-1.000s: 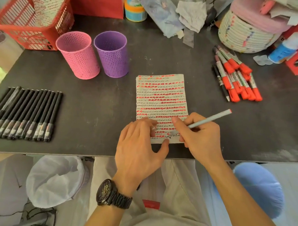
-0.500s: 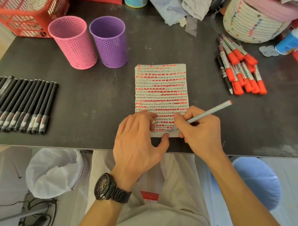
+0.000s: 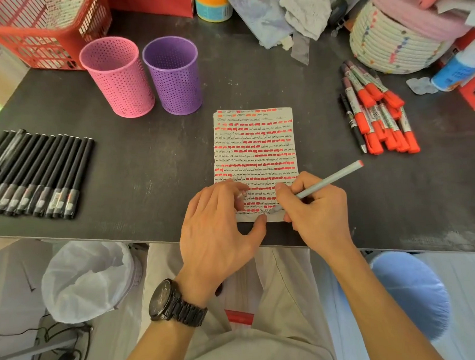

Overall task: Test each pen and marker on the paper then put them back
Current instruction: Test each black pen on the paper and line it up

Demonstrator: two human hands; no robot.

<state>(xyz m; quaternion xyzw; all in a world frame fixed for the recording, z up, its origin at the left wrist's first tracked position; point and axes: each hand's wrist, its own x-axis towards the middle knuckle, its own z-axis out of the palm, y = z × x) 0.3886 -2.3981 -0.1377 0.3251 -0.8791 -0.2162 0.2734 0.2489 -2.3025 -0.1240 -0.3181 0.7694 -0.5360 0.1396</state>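
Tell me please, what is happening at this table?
A person is testing a pen. The right hand holds a light blue pen with its tip on the bottom lines of the paper, which is almost full of red marks and black scribbles. The left hand presses the paper's lower edge flat. Black pens lie in a row on the left, orange-capped markers in a pile on the right.

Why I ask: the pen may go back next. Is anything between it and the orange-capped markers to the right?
Nothing visible does. The right hand grips the pen over the paper; only bare desk lies between it and the orange-capped markers.
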